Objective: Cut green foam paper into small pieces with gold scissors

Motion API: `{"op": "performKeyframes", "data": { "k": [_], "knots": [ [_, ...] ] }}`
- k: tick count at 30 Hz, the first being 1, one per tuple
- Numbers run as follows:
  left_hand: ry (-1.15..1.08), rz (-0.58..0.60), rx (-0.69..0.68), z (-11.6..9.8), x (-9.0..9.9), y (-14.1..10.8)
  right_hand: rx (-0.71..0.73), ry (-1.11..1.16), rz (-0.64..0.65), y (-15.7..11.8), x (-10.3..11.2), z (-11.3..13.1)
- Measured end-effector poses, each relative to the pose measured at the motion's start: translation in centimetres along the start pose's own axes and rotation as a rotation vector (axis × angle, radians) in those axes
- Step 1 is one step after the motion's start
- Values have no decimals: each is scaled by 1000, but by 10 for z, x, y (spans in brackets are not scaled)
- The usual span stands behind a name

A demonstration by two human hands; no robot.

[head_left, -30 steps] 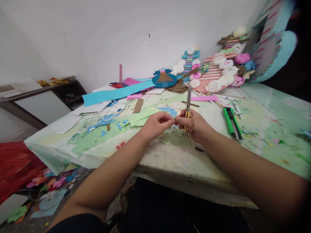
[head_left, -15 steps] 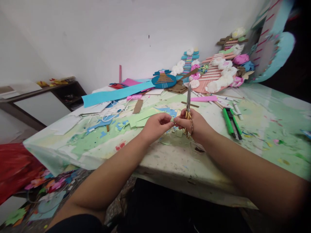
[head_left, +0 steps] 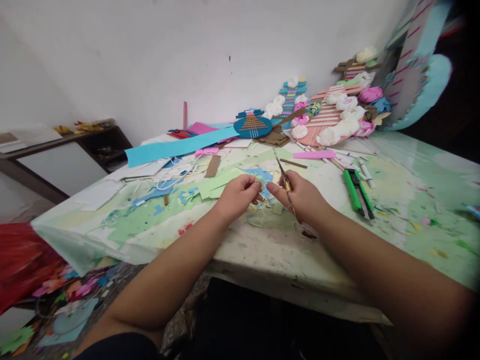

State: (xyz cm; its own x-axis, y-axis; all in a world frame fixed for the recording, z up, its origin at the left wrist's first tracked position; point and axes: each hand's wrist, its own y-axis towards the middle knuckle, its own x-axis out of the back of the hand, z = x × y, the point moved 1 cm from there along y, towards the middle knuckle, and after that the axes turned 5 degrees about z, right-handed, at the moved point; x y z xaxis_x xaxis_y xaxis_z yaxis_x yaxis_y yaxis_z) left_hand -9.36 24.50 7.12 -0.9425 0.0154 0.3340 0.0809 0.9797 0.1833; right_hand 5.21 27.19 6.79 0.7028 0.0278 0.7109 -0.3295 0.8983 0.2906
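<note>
Over the front of the table, my left hand (head_left: 242, 195) is closed in a pinch; a tiny greenish bit seems to show at its fingertips, too small to name. A small gap separates it from my right hand (head_left: 303, 195), whose fingers are wrapped round gold-handled scissors (head_left: 287, 184). The scissor blades point up and slightly left, away from me. Beneath and beyond both hands lie blue paper scraps (head_left: 265, 175) and light green paper strips (head_left: 213, 185).
A green cutter (head_left: 358, 194) lies right of my right hand, near white markers (head_left: 366, 172). Behind are a long blue strip (head_left: 180, 146), a teal paper instrument (head_left: 252, 125) and a pink one with paper flowers (head_left: 330, 117). A red bag (head_left: 26, 265) is at lower left.
My hands have come apart at the fingertips. The scissors have turned from upright to leaning left, and their blades sit lower.
</note>
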Motion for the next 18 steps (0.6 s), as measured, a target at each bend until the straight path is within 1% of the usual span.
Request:
{"op": "performKeyframes", "data": {
  "k": [4, 8, 12, 15, 18],
  "knots": [
    [-282, -95, -13, -1, 3, 2, 26, -154, 102, -7, 0, 8],
    [-437, -161, 20, -2, 4, 2, 36, -208, 208, -9, -4, 12],
    [-488, -135, 60, -2, 3, 2, 71, -250, 248, -8, -6, 11],
    [-502, -92, 65, -2, 1, 2, 73, -283, 249, -7, -8, 10],
    [-519, -79, 60, -2, 1, 1, 74, -299, 243, -7, -9, 8]
  ]
}}
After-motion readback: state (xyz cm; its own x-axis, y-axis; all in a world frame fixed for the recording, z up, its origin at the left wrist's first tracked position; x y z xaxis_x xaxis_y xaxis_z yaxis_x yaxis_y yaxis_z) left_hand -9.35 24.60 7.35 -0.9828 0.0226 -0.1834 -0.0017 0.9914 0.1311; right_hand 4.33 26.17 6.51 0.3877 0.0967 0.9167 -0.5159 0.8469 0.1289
